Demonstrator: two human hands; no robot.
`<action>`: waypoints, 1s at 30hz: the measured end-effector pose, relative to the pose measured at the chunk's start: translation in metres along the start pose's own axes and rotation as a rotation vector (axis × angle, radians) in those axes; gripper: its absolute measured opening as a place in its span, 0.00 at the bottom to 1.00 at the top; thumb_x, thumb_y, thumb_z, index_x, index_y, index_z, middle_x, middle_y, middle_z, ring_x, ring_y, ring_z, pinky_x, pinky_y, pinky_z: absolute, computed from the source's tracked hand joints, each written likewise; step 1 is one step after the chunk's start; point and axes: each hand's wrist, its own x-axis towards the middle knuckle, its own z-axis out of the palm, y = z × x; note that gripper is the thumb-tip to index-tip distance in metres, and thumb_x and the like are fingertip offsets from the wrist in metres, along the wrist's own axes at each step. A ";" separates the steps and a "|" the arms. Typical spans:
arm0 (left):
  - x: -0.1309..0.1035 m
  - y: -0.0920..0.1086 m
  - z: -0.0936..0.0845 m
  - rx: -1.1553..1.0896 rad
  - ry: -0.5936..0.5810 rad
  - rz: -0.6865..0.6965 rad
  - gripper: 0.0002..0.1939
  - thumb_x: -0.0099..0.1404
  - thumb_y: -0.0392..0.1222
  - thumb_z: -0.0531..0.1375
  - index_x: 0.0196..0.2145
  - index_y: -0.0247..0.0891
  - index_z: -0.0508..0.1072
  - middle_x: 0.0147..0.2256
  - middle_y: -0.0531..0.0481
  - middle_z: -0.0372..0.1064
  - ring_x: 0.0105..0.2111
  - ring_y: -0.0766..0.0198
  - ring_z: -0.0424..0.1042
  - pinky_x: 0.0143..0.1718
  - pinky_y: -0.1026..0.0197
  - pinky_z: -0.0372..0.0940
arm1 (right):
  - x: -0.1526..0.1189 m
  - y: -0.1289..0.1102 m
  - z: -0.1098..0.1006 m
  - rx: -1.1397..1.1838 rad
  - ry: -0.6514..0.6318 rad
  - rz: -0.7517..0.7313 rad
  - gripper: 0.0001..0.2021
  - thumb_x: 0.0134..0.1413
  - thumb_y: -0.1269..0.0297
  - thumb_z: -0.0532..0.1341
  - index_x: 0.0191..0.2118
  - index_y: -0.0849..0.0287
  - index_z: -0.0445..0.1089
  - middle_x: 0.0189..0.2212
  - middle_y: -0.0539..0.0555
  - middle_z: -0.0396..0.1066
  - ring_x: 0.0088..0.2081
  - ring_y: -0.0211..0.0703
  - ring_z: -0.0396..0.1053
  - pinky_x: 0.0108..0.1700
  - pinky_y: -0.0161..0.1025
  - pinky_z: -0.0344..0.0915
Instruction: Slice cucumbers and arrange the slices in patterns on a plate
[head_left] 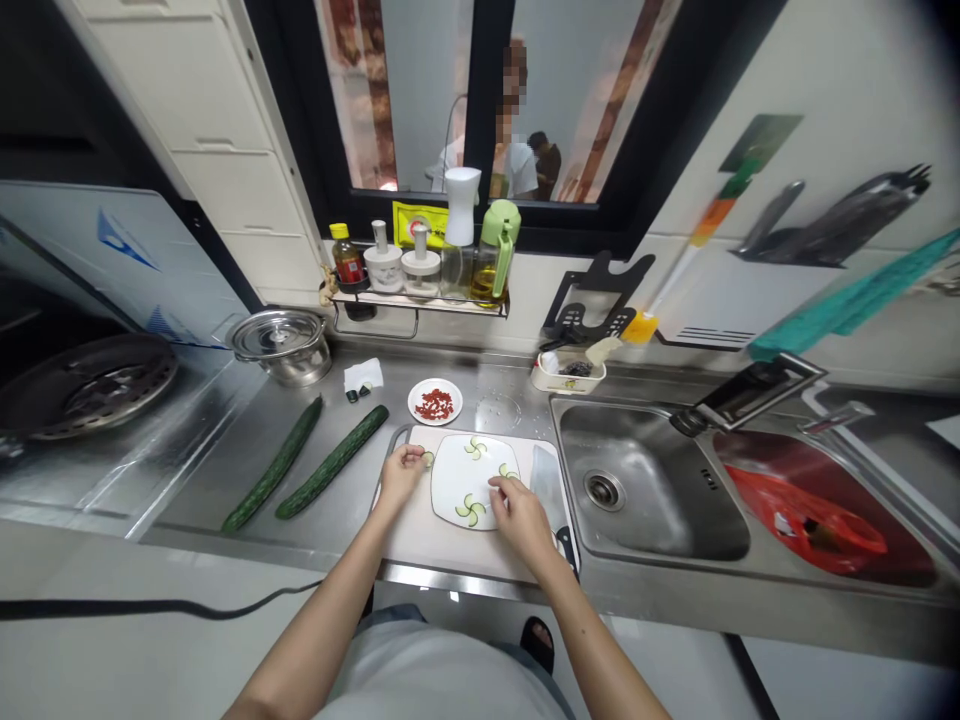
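Note:
A white square plate [457, 475] lies on a pale cutting board [424, 545], bearing pinwheels of thin cucumber slices [471, 510] at its top and bottom. At the plate's left edge, my left hand [401, 475] pinches, with a cucumber slice [428, 458] at its fingertips. Over the right side is my right hand [521, 512], fingers curled together by another group of slices [508, 470]; whether it holds anything is hidden. A knife's blade [547, 480] rests on the board's right, its black handle [565, 545] toward me.
Two whole cucumbers [334, 462] lie left of the board. Behind it stands a small dish of red pieces [435, 402]. A lidded steel pot [281, 345] is at back left, a sink [652, 485] at right. Condiment bottles [495, 255] stand on a wall rack. People appear beyond the window.

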 end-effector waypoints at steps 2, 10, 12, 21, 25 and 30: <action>-0.004 0.009 0.001 -0.098 -0.059 0.004 0.17 0.46 0.49 0.67 0.30 0.35 0.73 0.27 0.49 0.70 0.28 0.64 0.69 0.34 0.62 0.63 | 0.005 -0.007 -0.002 0.041 0.012 -0.015 0.14 0.59 0.66 0.50 0.44 0.60 0.71 0.40 0.58 0.73 0.40 0.44 0.69 0.44 0.39 0.63; -0.034 0.053 0.003 -0.064 -0.284 0.163 0.16 0.49 0.46 0.67 0.35 0.36 0.73 0.27 0.52 0.70 0.29 0.66 0.69 0.34 0.63 0.63 | 0.029 -0.039 -0.007 0.218 0.021 -0.149 0.11 0.57 0.65 0.54 0.43 0.57 0.70 0.35 0.54 0.71 0.38 0.41 0.67 0.42 0.38 0.63; -0.040 0.061 0.004 -0.048 -0.327 0.205 0.15 0.51 0.46 0.66 0.35 0.37 0.72 0.28 0.52 0.69 0.30 0.66 0.69 0.35 0.64 0.63 | 0.031 -0.043 -0.006 0.228 -0.003 -0.164 0.09 0.57 0.66 0.54 0.40 0.57 0.70 0.35 0.54 0.71 0.38 0.41 0.67 0.41 0.38 0.62; -0.045 0.066 0.006 -0.128 -0.224 0.006 0.23 0.54 0.57 0.62 0.40 0.36 0.70 0.25 0.52 0.69 0.26 0.67 0.66 0.29 0.66 0.58 | 0.030 -0.046 -0.012 0.191 0.072 -0.201 0.09 0.59 0.66 0.52 0.34 0.57 0.69 0.31 0.53 0.69 0.36 0.42 0.64 0.40 0.38 0.60; -0.044 0.068 0.006 -0.242 -0.365 -0.256 0.26 0.57 0.60 0.59 0.43 0.36 0.69 0.24 0.52 0.70 0.20 0.71 0.62 0.21 0.68 0.49 | 0.029 -0.047 -0.015 0.137 0.145 -0.320 0.11 0.62 0.65 0.51 0.36 0.57 0.70 0.34 0.55 0.69 0.39 0.44 0.63 0.43 0.40 0.60; -0.044 0.071 0.006 -0.405 -0.453 -0.357 0.25 0.55 0.52 0.63 0.47 0.37 0.67 0.27 0.52 0.71 0.22 0.72 0.65 0.21 0.70 0.50 | 0.029 -0.048 -0.015 0.061 0.141 -0.416 0.12 0.63 0.65 0.50 0.38 0.57 0.72 0.34 0.56 0.69 0.40 0.45 0.63 0.43 0.40 0.60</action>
